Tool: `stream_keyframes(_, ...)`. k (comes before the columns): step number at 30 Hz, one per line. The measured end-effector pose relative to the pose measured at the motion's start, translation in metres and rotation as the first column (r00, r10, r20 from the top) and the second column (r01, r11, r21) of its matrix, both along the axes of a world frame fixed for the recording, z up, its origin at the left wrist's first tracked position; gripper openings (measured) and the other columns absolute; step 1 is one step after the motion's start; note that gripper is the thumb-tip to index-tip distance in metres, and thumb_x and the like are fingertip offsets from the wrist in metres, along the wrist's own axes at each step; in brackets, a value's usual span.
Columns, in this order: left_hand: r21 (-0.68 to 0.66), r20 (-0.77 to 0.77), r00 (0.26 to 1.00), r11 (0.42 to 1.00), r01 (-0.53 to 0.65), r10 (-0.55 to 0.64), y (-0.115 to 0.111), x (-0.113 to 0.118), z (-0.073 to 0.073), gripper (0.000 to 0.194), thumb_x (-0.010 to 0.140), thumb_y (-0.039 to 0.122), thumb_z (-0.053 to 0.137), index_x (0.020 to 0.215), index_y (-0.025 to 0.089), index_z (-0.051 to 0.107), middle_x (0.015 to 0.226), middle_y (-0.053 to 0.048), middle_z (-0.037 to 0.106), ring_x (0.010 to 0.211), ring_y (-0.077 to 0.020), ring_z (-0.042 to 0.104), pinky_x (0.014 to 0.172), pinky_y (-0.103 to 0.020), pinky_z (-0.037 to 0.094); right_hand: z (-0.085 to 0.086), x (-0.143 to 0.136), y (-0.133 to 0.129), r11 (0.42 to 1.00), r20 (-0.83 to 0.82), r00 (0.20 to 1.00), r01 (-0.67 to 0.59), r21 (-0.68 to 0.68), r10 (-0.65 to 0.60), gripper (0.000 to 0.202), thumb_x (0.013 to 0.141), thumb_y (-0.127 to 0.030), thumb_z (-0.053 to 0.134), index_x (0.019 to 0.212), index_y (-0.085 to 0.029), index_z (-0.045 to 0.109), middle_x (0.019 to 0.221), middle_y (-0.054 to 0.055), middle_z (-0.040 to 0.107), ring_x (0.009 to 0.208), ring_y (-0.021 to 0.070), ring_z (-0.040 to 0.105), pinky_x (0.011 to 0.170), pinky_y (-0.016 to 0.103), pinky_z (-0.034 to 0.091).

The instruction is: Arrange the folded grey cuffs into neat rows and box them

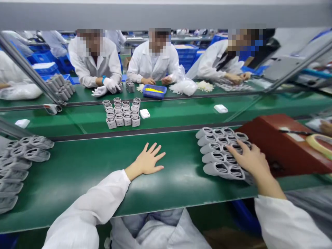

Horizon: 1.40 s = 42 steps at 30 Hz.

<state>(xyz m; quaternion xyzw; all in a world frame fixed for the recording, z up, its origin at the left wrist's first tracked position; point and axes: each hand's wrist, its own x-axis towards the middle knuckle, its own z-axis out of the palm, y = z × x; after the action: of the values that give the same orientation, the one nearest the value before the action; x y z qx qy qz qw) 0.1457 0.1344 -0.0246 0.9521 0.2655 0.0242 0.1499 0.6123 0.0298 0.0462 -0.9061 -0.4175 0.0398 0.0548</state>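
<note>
My left hand (148, 161) lies palm down on the green work surface (166, 188), fingers spread wide, with nothing in it. At the right, my right hand (253, 161) rests over the right side of a block of grey hollow oval housings (211, 169). Its thumb and fingers are apart and touch the tops of these parts; some fingertips are hidden among them. The housings stand in close rows, openings facing up. Another stack of similar grey housings (11, 174) stands at the far left, away from both hands.
A brown-red box (282, 148) with a tape roll (321, 143) stands right of the block. Beyond a dark rail, a green belt (176, 114) carries grey housings (119, 120) and white pieces (221, 108). Across it, people in white coats (155, 64) work near a blue tray (155, 95).
</note>
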Motion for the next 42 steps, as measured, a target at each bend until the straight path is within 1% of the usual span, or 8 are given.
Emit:
stream_keyframes(4,0.077,0.026,0.999,0.997,-0.030,0.028,-0.007,0.000,0.004,0.086,0.114,0.069,0.057,0.186,0.027,0.036,0.197,-0.019,0.022,0.186,-0.0450,0.014,0.147,-0.076,0.019,0.004,-0.022,0.004,1.000,-0.124,0.992,-0.006,-0.023,0.003,0.100,0.102,-0.091,0.038,0.178,-0.028,0.052,0.186,0.031,0.033,0.167,0.0644,0.043,0.132,0.075,0.044)
stream_keyframes(9,0.221,0.107,0.994,0.975,-0.028,0.005,-0.002,0.006,0.021,0.093,0.107,0.057,0.077,0.185,0.027,0.036,0.197,-0.022,0.018,0.186,-0.0495,0.013,0.145,-0.080,0.021,-0.012,-0.032,0.021,0.927,-0.063,0.925,-0.372,0.050,0.374,0.088,0.106,-0.077,0.045,0.170,-0.018,0.062,0.183,0.034,0.038,0.172,0.0575,0.041,0.134,0.072,0.045)
stream_keyframes(17,0.344,-0.021,0.944,0.884,0.316,-0.329,-0.042,0.005,0.076,0.105,0.090,0.049,0.097,0.181,0.031,0.046,0.194,-0.014,0.035,0.184,-0.0440,0.027,0.148,-0.070,0.026,-0.015,-0.138,0.071,0.460,-0.142,0.440,-0.818,0.345,0.887,0.074,0.110,-0.065,0.061,0.174,-0.028,0.056,0.182,0.017,0.053,0.166,0.0418,0.058,0.133,0.065,0.056)
stream_keyframes(21,0.291,-0.033,0.993,0.949,0.122,-0.118,-0.065,-0.013,0.076,0.098,0.095,0.062,0.089,0.179,0.032,0.049,0.186,-0.017,0.048,0.178,-0.0537,0.036,0.143,-0.078,0.030,-0.014,-0.217,0.116,0.187,-0.081,0.169,-0.894,0.406,0.982,0.064,0.111,-0.043,0.057,0.173,-0.026,0.056,0.182,0.015,0.056,0.167,0.0394,0.058,0.134,0.067,0.055)
stream_keyframes(26,0.255,-0.044,0.984,0.955,-0.154,0.170,-0.066,-0.035,0.078,0.091,0.101,0.063,0.082,0.180,0.033,0.048,0.189,-0.017,0.044,0.179,-0.0541,0.032,0.142,-0.083,0.029,-0.011,-0.281,0.172,0.037,-0.056,0.014,-0.901,0.433,0.998,0.065,0.106,-0.036,0.064,0.169,-0.021,0.062,0.177,0.017,0.061,0.162,0.0411,0.063,0.130,0.069,0.059)
stream_keyframes(30,0.297,-0.031,0.948,0.909,-0.293,0.316,-0.071,-0.045,0.081,0.091,0.103,0.063,0.080,0.181,0.031,0.045,0.193,-0.019,0.036,0.181,-0.0533,0.029,0.140,-0.087,0.028,-0.011,-0.288,0.188,0.005,0.023,0.021,-0.831,0.556,1.000,0.054,0.106,-0.034,0.065,0.158,-0.022,0.070,0.171,0.017,0.067,0.161,0.0405,0.064,0.135,0.073,0.053)
stream_keyframes(37,0.352,0.086,0.910,0.842,-0.408,0.405,-0.131,-0.061,0.059,0.075,0.107,0.053,0.075,0.176,0.031,0.053,0.188,-0.017,0.046,0.179,-0.0450,0.038,0.143,-0.075,0.033,-0.048,-0.232,0.135,0.147,-0.026,0.213,-0.576,0.804,0.977,0.050,0.111,-0.054,0.069,0.153,-0.027,0.070,0.183,0.017,0.053,0.179,0.0411,0.038,0.144,0.074,0.037)
stream_keyframes(42,0.282,0.044,0.943,0.902,-0.328,0.329,-0.178,-0.066,0.048,0.071,0.109,0.058,0.070,0.171,0.026,0.057,0.186,-0.018,0.050,0.176,-0.0473,0.041,0.140,-0.082,0.034,-0.080,-0.215,0.106,0.209,-0.097,0.256,-0.459,0.863,0.962,0.061,0.109,-0.065,0.067,0.159,-0.030,0.063,0.188,0.019,0.045,0.180,0.0430,0.036,0.145,0.073,0.035)
